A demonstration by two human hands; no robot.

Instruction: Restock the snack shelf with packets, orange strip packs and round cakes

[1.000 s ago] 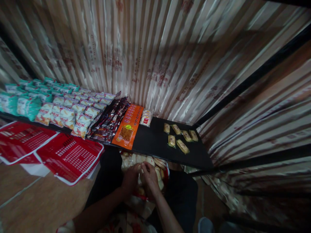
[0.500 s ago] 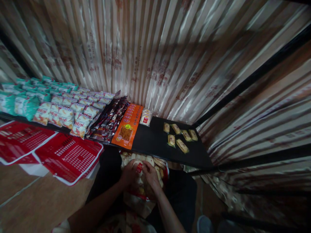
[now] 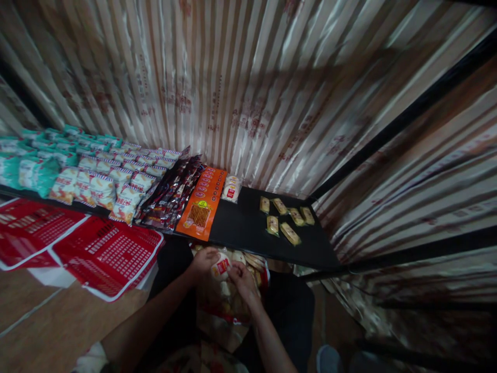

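A small white rice cracker packet [image 3: 220, 266] with a red label is held up between my hands, over my lap. My left hand [image 3: 202, 261] grips its upper left edge with the fingers closed. On the other side, my right hand [image 3: 244, 281] pinches the packet's right edge near the label. Just beneath lies a large clear bag [image 3: 233, 305] with red trim, filled with several small wrapped snacks, resting between my legs. A similar white packet [image 3: 231, 189] stands on the black shelf [image 3: 243, 225], right beside an orange snack bag [image 3: 201, 207].
Several yellow wrapped cakes [image 3: 290, 234] lie on the shelf's right part. Dark snack bags [image 3: 171, 191], white packets [image 3: 103, 190] and green packets [image 3: 39, 171] line its left. Red baskets [image 3: 112, 254] sit below left. Black metal bars [image 3: 388, 127] and a curtain [image 3: 252, 93] surround the shelf.
My left hand has shifted left and upward, and the packet now shows more of its face and label. My right hand stays at its right edge. The view has shifted slightly.
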